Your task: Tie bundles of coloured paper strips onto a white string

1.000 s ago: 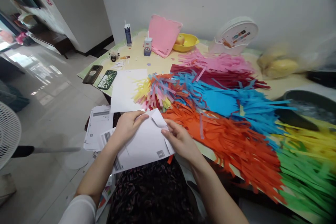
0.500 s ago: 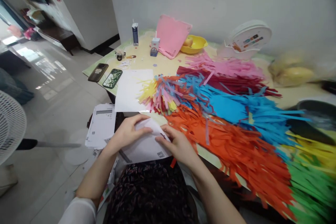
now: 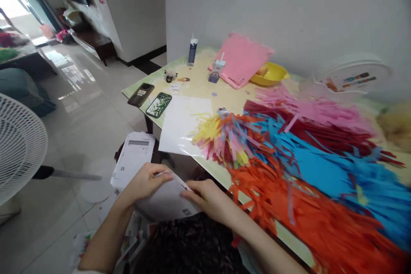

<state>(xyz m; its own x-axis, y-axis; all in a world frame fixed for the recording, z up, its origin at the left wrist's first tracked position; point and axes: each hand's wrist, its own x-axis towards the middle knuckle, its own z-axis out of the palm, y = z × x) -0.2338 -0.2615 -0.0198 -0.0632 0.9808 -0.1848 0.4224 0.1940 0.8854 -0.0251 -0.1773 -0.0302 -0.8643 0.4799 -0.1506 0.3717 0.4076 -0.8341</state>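
Note:
Over my lap I hold a white printed sheet of paper (image 3: 165, 201), partly folded. My left hand (image 3: 146, 180) grips its upper left edge with curled fingers. My right hand (image 3: 205, 197) presses on its right side, fingers closed on the sheet. Below the paper lies my dark patterned lap (image 3: 189, 244). Just ahead, on the table (image 3: 199, 87), a plain white sheet (image 3: 183, 122) lies beside a bundle of mixed coloured paper strips (image 3: 224, 137).
Fringed orange (image 3: 305, 209), blue (image 3: 321, 167), dark red and pink (image 3: 308, 107) paper cover the table's right side. Two phones (image 3: 149, 99), two small cartons, a pink sheet (image 3: 242, 58) and a yellow bowl (image 3: 271, 75) stand farther back. Printed papers (image 3: 133, 158) lie left; a white fan (image 3: 19, 145) stands on the floor.
My view has swung left and down. Both hands drew the sheet lower toward my lap and closer together, folding it more.

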